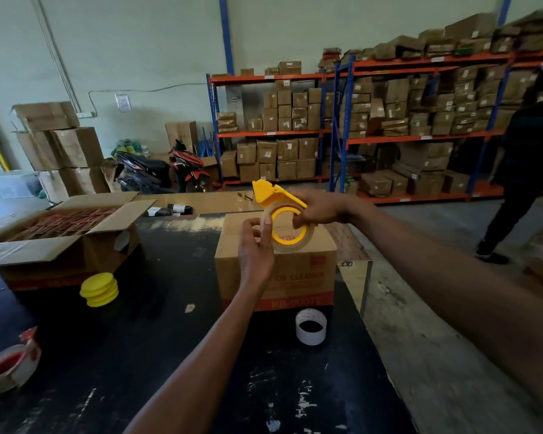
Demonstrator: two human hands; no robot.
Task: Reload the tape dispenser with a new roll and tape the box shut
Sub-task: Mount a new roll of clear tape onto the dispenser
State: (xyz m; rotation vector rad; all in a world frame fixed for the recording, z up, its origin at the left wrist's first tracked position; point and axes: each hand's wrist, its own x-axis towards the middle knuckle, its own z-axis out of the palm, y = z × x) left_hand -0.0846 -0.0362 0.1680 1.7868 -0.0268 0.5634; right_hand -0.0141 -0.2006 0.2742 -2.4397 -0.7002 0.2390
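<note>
My right hand (pixel 318 209) grips the yellow dispenser (pixel 275 194); my left hand (pixel 256 245) pinches its tape roll (pixel 290 242) above the box (pixel 276 277). An empty core (pixel 311 330) stands near the desk's right edge.

Dim, flat indoor light, brighter at nine o'clock. The dark worktop (pixel 157 355) shows faint glare. Edges bend and blur, worst at two o'clock.

One dispenser (pixel 273 194), two table boxes (pixel 276 270) (pixel 60 242), three tape rolls (pixel 290 233) (pixel 311 330) (pixel 8 368).
</note>
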